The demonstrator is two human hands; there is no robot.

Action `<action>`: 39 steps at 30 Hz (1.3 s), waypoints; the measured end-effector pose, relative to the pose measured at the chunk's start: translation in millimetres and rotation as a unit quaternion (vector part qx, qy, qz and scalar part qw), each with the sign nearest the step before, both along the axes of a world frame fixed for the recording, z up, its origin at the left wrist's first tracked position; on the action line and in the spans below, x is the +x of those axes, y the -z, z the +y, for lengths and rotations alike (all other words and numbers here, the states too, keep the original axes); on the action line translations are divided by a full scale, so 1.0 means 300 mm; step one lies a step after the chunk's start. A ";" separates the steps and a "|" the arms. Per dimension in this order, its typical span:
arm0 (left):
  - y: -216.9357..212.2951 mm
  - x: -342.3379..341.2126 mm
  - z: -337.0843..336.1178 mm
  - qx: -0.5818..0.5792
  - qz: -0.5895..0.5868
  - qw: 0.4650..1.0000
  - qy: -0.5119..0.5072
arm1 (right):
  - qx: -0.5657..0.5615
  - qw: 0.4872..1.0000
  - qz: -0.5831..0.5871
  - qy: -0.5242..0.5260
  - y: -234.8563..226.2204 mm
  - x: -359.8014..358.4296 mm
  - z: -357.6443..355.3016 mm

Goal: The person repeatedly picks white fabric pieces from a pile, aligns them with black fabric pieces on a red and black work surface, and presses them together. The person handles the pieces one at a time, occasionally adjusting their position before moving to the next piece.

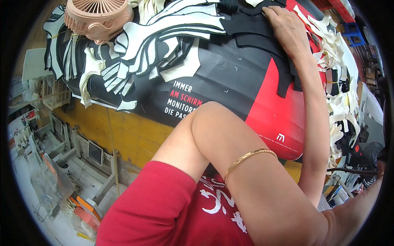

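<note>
My right hand (286, 29) reaches to the top of the view and lies palm down on black cut fabric pieces (258, 39), its fingers apart over their edge. Bent at the elbow, my left arm folds back toward the lower right, with a gold bangle on the forearm. Only part of my left hand (349, 219) shows near the right rim, very close; its fingers cannot be made out. Left of the black pieces, white pieces with black edging (152, 41) lie in a fanned, overlapping stack. A cream piece (184, 63) lies partly under them.
A pink fan (98, 18) stands at the table's upper left. Bundles of cream strips (91, 74) lie below it. More cream and black pieces (338, 82) pile along the right edge. A black and red printed sheet (221, 82) covers the table. Metal frames (94, 164) stand at lower left.
</note>
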State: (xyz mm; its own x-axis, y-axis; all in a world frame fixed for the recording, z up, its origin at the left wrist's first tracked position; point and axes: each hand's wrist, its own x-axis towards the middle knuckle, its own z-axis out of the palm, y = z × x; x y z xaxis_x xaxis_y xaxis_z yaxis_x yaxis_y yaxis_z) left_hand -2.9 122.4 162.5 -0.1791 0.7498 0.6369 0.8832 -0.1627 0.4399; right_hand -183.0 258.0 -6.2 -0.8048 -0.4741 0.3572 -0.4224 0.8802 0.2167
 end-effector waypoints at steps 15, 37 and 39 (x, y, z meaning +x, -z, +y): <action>0.003 0.021 0.008 0.000 -0.009 0.999 0.035 | -0.597 0.782 -0.100 0.149 -0.233 0.276 0.260; -0.024 0.123 -0.029 -0.029 -0.001 0.992 0.123 | -0.313 0.893 -0.069 0.315 0.030 1.004 -0.427; -0.025 0.137 -0.037 -0.047 0.008 0.990 0.135 | -0.335 0.887 -0.035 0.316 0.024 1.031 -0.428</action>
